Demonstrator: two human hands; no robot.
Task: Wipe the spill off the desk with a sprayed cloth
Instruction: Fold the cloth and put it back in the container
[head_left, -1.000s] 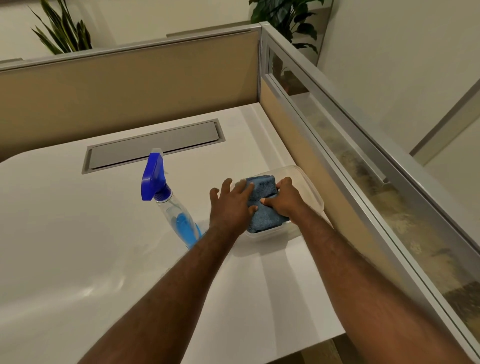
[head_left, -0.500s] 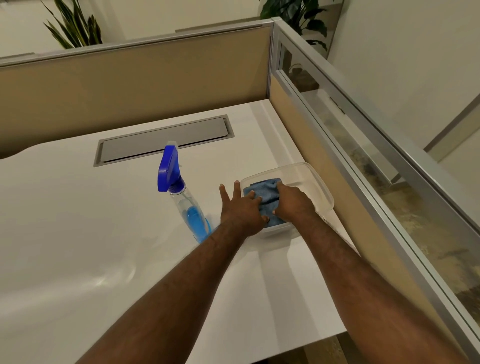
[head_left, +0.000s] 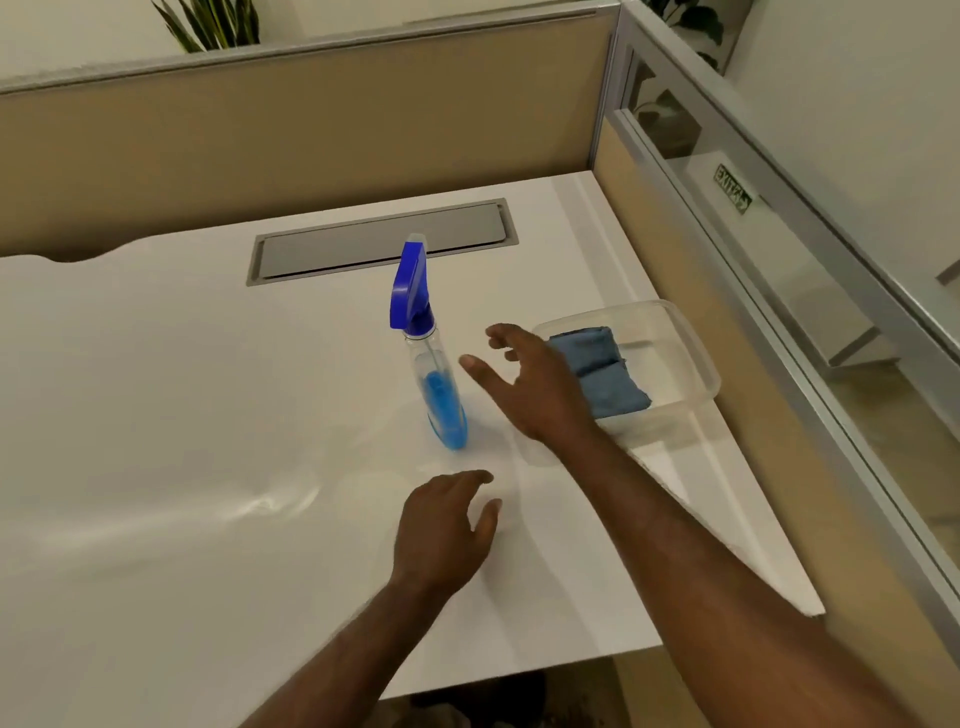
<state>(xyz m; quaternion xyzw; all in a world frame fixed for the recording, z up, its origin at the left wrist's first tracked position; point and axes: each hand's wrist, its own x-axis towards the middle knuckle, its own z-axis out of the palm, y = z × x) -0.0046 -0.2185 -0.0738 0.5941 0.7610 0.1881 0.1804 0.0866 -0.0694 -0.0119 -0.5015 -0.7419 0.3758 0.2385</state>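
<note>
A folded blue cloth (head_left: 605, 371) lies inside a clear plastic tub (head_left: 691, 353) at the right of the white desk (head_left: 156, 415). A clear spray bottle (head_left: 434, 374) with blue liquid and a blue trigger head stands upright just left of the tub. My right hand (head_left: 535, 389) hovers open between bottle and tub, fingers spread toward the bottle, touching neither that I can tell. My left hand (head_left: 447, 525) is open and empty, low over the desk nearer me. A faint wet sheen (head_left: 270, 504) shows on the desk at the left.
A grey cable hatch (head_left: 382, 241) is set into the desk behind the bottle. Tan partition walls (head_left: 311, 145) close the back and right sides, with a glass panel on the right. The desk's front edge runs below my arms.
Both hands have let go of the cloth and left the tub. My left hand has drawn back toward me; my right hand has shifted left toward the spray bottle.
</note>
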